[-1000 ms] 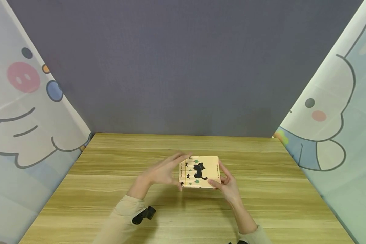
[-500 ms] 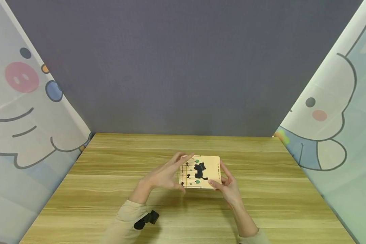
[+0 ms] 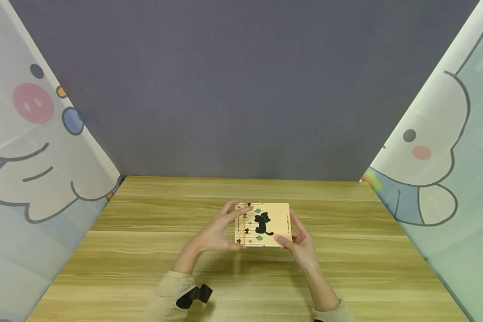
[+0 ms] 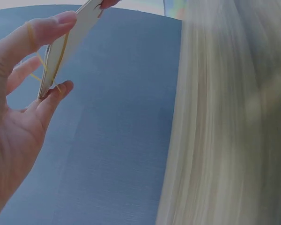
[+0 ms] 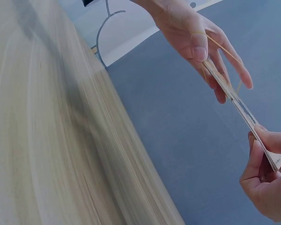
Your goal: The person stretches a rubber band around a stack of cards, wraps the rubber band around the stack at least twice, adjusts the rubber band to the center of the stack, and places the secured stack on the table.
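A thin cream notebook (image 3: 280, 218) with a black cat on its cover is held above the table. My right hand (image 3: 303, 250) grips its right end, thumb on the cover and fingers beneath. At the other end, the fingers and thumb of my left hand (image 3: 215, 233) spread around the notebook's edges. A thin yellow rubber band (image 4: 32, 35) loops over the left fingers and thumb and is stretched there. Part of the rubber band (image 3: 244, 233) crosses the cover near its left end. From the right wrist view, the notebook (image 5: 241, 108) appears edge-on with several layers.
Beneath the hands lies a wood-grain table (image 3: 241, 290). A dark grey panel (image 3: 241, 89) rises behind it, and cartoon-printed curtains (image 3: 20, 250) flank both sides. A black wrist strap (image 3: 194, 296) sits on the left sleeve.
My left hand has moved slightly right, its fingertips now further over the notebook's left end. The notebook has shifted a little up in the head view, while the right hand keeps its grip.
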Available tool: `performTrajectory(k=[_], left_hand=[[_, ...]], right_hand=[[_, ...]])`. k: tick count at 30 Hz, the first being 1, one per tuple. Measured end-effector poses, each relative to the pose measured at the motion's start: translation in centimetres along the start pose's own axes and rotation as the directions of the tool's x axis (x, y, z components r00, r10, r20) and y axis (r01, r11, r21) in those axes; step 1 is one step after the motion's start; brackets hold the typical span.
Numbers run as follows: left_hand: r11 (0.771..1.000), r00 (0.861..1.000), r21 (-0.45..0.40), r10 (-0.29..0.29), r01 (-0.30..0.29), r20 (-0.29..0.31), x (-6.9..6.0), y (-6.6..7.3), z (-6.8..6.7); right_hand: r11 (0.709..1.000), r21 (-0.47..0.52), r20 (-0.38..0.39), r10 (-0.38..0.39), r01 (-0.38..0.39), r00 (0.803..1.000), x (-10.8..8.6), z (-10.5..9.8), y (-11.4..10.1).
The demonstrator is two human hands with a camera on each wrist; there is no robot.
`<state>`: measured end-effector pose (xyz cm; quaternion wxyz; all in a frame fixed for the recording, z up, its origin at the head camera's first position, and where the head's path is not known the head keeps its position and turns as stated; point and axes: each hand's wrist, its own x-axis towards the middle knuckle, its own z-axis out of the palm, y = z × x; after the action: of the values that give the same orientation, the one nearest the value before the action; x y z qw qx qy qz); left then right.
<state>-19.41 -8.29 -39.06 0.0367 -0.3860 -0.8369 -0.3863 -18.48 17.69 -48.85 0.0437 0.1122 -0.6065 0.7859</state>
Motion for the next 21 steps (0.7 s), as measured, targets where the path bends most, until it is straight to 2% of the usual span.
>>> performTrajectory(k=[3,5,6,9,13,16,19,21], left_hand=[[0.999,1.0,-0.048,-0.011,0.009,-0.029,-0.2,-0.2,0.2],[0.997,0.999,-0.074,-0.014,0.01,-0.047,-0.2,-0.2,0.2],[0.997,0.998,-0.081,-0.014,0.009,-0.054,-0.2,-0.2,0.2],[0.997,0.996,-0.077,-0.01,0.003,-0.086,-0.2,0.0,0.3],[0.997,0.987,-0.072,0.015,-0.027,-0.161,-0.3,0.1,0.7],[0.996,0.978,-0.071,0.034,-0.05,-0.208,-0.4,0.1,1.1],[0.994,0.967,-0.082,0.051,-0.074,-0.249,-0.5,0.1,1.5],[0.986,0.959,-0.135,0.061,-0.102,-0.277,-0.7,0.4,1.6]], right_hand=[[0.998,0.045,0.048,-0.054,0.052,0.997,-0.6,1.6,-2.7],[0.999,0.024,0.009,-0.032,0.032,0.999,-1.1,2.6,-4.3],[0.998,0.048,0.019,-0.05,0.049,0.999,-1.0,2.5,-4.2],[0.997,0.051,0.021,-0.061,0.06,0.998,-0.5,1.3,-2.2],[0.997,0.041,0.0,-0.066,0.066,0.998,-0.1,0.4,-0.9],[0.996,0.065,-0.027,-0.066,0.068,0.997,-0.5,1.6,-2.7],[0.998,0.045,-0.068,-0.032,0.035,0.997,-1.0,3.1,-5.0],[0.999,0.033,-0.11,0.017,-0.013,0.994,-1.2,3.9,-6.2]])
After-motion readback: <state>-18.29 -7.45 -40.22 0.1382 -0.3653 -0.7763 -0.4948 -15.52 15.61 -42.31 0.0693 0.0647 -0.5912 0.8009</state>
